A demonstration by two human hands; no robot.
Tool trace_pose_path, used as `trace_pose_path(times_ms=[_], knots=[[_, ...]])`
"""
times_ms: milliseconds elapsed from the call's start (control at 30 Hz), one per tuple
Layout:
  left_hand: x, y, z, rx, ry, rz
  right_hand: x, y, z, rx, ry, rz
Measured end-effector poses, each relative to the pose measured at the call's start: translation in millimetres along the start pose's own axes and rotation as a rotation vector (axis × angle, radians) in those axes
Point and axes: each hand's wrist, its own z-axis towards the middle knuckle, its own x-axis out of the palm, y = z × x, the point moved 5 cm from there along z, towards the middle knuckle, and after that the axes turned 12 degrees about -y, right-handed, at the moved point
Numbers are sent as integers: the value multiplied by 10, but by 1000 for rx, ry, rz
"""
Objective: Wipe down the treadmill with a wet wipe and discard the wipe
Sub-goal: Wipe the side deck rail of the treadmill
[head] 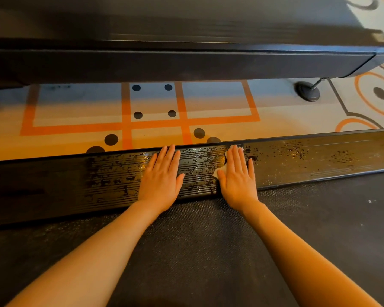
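Both hands flat, fingers straight, on treadmill side rail [297,160]. Left hand [162,173] bare on rail; right hand [237,176] presses white wet wipe [217,171], mostly hidden underneath. Rail runs left-right, streaky wet. Belt [186,240] near side, patterned carpet [75,120] beyond, another treadmill [186,63] far.

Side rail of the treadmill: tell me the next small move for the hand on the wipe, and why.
Probably slide the right hand, pressing the wet wipe flat, leftward along the side rail towards the left hand. The rail glistens with wet streaks around and right of the wipe, while its far left stretch looks dull and dry. The left hand lies flat on the rail and may need to shift clear.
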Motion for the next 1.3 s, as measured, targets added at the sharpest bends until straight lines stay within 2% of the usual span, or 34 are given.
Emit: trace_pose_path(times_ms=[200, 333, 600, 833, 1000, 1100, 1300], knots=[[-143, -3, -91, -58, 111, -68, -152, -29, -66, -32, 51, -22], [-405, 53, -139, -119, 93, -147, -383, 31, -130, -16, -21, -13], [-729, 315, -189, -105, 133, -222, -639, 409, -295, -67, -4, -111], [-817, 410, -204, -198, 207, -336, -841, 730, -441, -84, 103, -291], [-919, 307, -194, -147, 161, -385, -1157, 569, -478, -81, 175, -418], [-834, 328, -253, -209, 171, -358, -1266, 433, -385, -73, 195, -462], [-638, -70, -124, -232, 151, -341, -1068, 214, -214, -146, 213, -374]])
